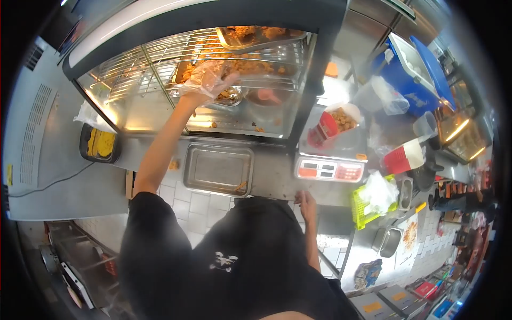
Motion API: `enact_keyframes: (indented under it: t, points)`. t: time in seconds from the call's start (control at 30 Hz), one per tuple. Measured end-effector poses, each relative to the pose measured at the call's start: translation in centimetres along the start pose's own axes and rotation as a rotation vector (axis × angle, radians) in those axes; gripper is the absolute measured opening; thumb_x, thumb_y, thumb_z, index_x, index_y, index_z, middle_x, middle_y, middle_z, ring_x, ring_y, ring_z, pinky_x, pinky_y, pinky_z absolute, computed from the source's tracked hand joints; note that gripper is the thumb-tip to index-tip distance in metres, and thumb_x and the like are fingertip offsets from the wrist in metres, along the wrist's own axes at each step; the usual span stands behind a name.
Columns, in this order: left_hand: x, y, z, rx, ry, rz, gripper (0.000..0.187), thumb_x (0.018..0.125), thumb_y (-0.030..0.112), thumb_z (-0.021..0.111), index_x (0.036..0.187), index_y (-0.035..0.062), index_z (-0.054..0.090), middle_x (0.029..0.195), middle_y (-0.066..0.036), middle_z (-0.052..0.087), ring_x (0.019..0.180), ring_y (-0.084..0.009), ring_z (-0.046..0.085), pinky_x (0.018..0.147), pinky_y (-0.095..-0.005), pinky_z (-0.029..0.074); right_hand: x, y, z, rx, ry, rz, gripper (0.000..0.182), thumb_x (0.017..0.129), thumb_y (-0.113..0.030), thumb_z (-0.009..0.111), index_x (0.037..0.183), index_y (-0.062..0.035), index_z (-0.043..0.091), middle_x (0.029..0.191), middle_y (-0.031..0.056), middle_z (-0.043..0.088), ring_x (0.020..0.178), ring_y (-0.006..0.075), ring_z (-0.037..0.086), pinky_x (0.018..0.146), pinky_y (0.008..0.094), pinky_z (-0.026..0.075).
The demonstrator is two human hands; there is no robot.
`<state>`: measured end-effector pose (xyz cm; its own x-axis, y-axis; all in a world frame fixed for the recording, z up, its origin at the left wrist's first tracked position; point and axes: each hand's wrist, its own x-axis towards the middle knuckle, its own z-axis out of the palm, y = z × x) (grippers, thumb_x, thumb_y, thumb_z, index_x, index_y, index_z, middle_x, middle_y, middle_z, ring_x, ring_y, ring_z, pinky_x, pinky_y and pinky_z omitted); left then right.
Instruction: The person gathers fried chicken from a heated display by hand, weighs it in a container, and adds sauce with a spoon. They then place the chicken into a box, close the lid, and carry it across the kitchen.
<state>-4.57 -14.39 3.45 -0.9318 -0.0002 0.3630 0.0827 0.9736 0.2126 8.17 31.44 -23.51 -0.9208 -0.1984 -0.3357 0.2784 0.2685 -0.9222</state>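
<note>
My left hand point(208, 82), in a clear plastic glove, reaches into a lit glass-fronted food warmer point(314, 58). It is at the wire rack, over a tray of fried food pieces point(242, 68); the glove and blur hide its fingers. A second tray of fried food point(261, 36) sits higher up, and a bowl with a pink-red thing point(266, 97) stands below to the right. My right hand point(306, 205) hangs by the counter edge, fingers curled, with nothing visible in it. Between my arms, a metal tray point(220, 168) lies on the counter with a few crumbs.
On the right, a scale point(330, 168) bears a red-and-white carton of fried pieces point(341, 120). Beyond are a blue cooler point(402, 69), another carton point(405, 156) and a green basket point(368, 210) with a white bag. A black tub of yellow food point(100, 143) stands left.
</note>
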Motion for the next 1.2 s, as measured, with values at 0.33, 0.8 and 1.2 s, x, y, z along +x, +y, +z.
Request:
enact_keyframes:
  t: [0.33,0.8,1.2]
  points:
    - [-2.6,3.7,3.7,-0.063,0.647,0.313,0.031,0.084,0.014,0.071,0.108,0.0043,0.056,0.096,-0.013,0.067,0.085,-0.0308,0.065,0.074,-0.0408,0.051,0.5,1.0,0.1,0.021,0.043,0.003,0.036,0.1,-0.029,0.051,0.104,0.004,0.064,0.083,0.0125,0.068,0.063,0.0157,0.065,0.06,0.0263,0.051]
    - [10.2,30.0,10.4,-0.136,-0.548,0.256,0.029,0.086,0.026,0.062,0.101,0.0023,0.069,0.089,-0.019,0.066,0.082,-0.0338,0.066,0.072,-0.0401,0.052,1.1,2.0,-1.3,0.178,-0.046,0.052,0.038,0.099,-0.03,0.052,0.108,0.0057,0.062,0.082,0.0142,0.067,0.06,0.0189,0.066,0.058,0.0281,0.051]
    - [11.7,26.8,13.9,-0.275,-0.266,0.414,0.04,0.092,0.027,0.054,0.126,0.0073,0.056,0.107,-0.022,0.065,0.105,-0.0366,0.06,0.091,-0.0437,0.048,2.3,3.4,-2.0,0.298,-0.144,0.165,0.042,0.101,-0.034,0.046,0.113,0.0043,0.059,0.082,0.0135,0.069,0.056,0.0182,0.067,0.05,0.0253,0.046]
